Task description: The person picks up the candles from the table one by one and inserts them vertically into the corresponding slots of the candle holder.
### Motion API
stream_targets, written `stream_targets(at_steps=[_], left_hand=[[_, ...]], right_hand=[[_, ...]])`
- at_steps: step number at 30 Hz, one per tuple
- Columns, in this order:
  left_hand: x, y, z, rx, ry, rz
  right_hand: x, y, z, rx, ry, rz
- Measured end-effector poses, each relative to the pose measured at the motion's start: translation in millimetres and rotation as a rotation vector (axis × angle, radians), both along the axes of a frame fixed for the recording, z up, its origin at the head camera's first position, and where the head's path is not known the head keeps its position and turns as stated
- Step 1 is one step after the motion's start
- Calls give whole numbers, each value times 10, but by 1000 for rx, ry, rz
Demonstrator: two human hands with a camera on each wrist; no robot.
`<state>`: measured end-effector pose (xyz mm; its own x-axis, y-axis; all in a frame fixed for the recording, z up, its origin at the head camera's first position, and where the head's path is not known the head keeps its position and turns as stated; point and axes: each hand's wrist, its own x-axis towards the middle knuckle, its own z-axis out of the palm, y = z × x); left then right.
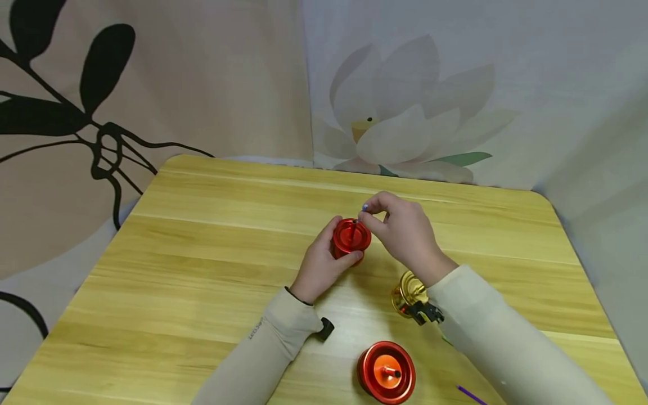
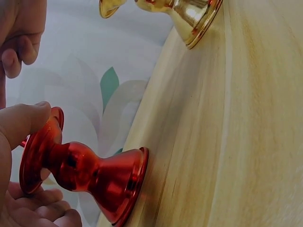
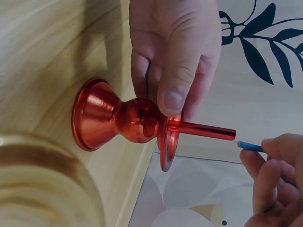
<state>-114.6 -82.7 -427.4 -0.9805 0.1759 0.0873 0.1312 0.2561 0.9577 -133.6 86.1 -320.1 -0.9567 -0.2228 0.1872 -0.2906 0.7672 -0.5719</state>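
Observation:
A red metal candle holder [image 1: 351, 236] stands upright near the table's middle. My left hand [image 1: 326, 256] grips it round the waist under its dish, thumb on the near side [image 3: 174, 97]. A red tube [image 3: 203, 131] rises from the dish. My right hand [image 1: 374, 215] hovers just above it and pinches a thin blue stick [image 3: 248, 145], whose tip meets the top of the tube. In the left wrist view the holder [image 2: 90, 170] sits with its flared base on the wood, and my thumb [image 2: 21, 123] lies on the dish rim.
A gold candle holder [image 1: 408, 291] stands under my right forearm, with a black piece beside it. Another red holder [image 1: 387, 372] with an orange centre sits at the near edge. A small black cap [image 1: 325, 329] and a purple stick [image 1: 471, 395] lie nearby. Printed cloth hangs behind the wooden table [image 1: 202, 242].

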Motion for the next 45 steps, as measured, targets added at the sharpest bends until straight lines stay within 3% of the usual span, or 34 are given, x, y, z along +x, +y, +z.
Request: stream_targets(at_steps=[14, 27, 45], left_hand=[[-5, 0, -4, -21, -18, -1], [0, -7, 3, -25, -44, 1], [115, -79, 76, -96, -10, 89]], right_hand=[[-12, -62, -39, 48, -34, 21], [-16, -33, -14, 125, -122, 34], [236, 167, 149, 82, -63, 34]])
